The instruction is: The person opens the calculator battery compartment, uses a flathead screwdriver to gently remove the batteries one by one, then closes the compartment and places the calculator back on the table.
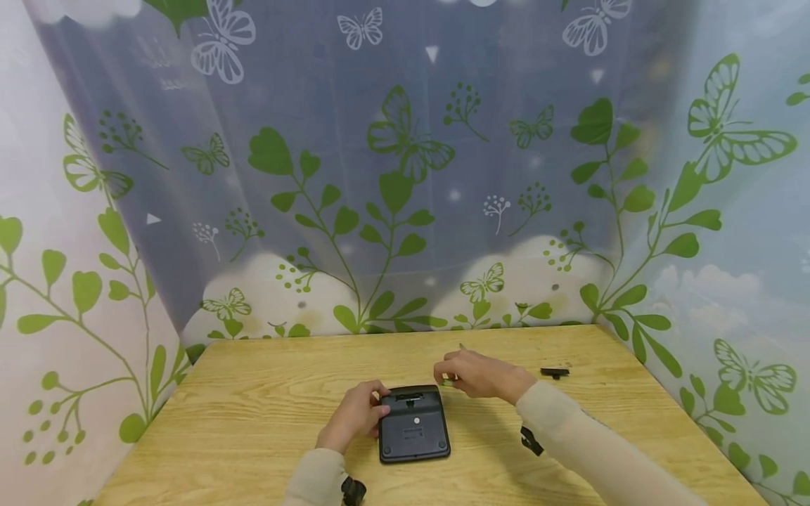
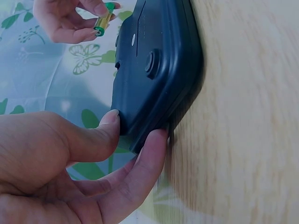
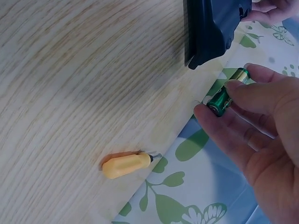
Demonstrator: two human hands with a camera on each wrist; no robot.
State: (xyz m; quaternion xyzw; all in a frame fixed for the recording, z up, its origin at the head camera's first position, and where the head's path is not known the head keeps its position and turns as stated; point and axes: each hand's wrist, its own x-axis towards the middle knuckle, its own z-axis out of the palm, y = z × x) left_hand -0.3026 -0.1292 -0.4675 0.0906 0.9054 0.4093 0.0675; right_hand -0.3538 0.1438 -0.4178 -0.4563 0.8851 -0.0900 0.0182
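Note:
A black device that looks like a desk calculator [image 1: 414,432] lies face down on the table, the battery slot [image 1: 408,398] near its far edge uncovered. My left hand [image 1: 359,413] grips its left edge, thumb on top and fingers at the side, as the left wrist view shows up close. Just beyond the device's far right corner, my right hand [image 1: 477,372] holds a green and gold battery [image 3: 228,92] between thumb and fingers, off the table. Whether a battery sits in the slot is too small to tell.
A small black cover [image 1: 555,372] lies to the right of my right hand. In the right wrist view, a screwdriver [image 3: 126,165] with a yellow handle lies on the wooden table [image 1: 266,393]. Patterned cloth [image 1: 405,211] hangs behind the table and at both sides.

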